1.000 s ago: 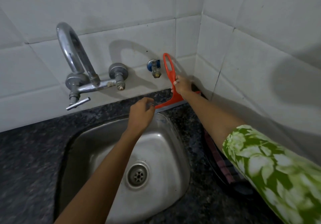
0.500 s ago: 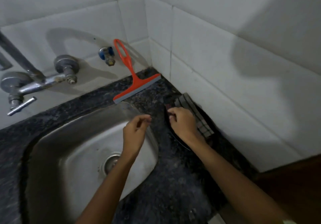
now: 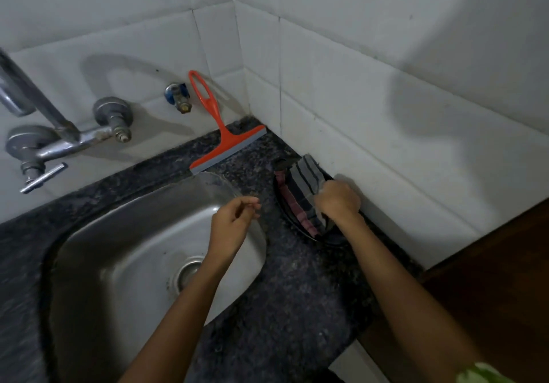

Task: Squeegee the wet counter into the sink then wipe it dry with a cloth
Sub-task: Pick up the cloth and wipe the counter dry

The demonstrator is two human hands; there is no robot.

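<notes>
Right hand (image 3: 338,200): centre right of the frame, fingers closed around a striped cloth (image 3: 303,183) by the wall.
Left hand (image 3: 233,223): empty, fingers loosely curled above the sink (image 3: 118,234) edge.
Squeegee (image 3: 221,133): red, leaning on the back wall, upper centre, blade on the counter (image 3: 297,293).

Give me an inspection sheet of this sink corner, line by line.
Surface: dark speckled counter around a steel sink; wetness cannot be judged.
Job's things: orange squeegee leans against the back wall, blade on the counter; striped cloth lies on a dark round dish by the side wall.
Clutter: nothing seen.
Grips: right hand closed on the cloth; left hand empty, fingers loosely curled over the sink edge.
Cables: nothing seen.
Surroundings: white tiled walls, tap, small blue-capped valve, brown wood at right.
</notes>
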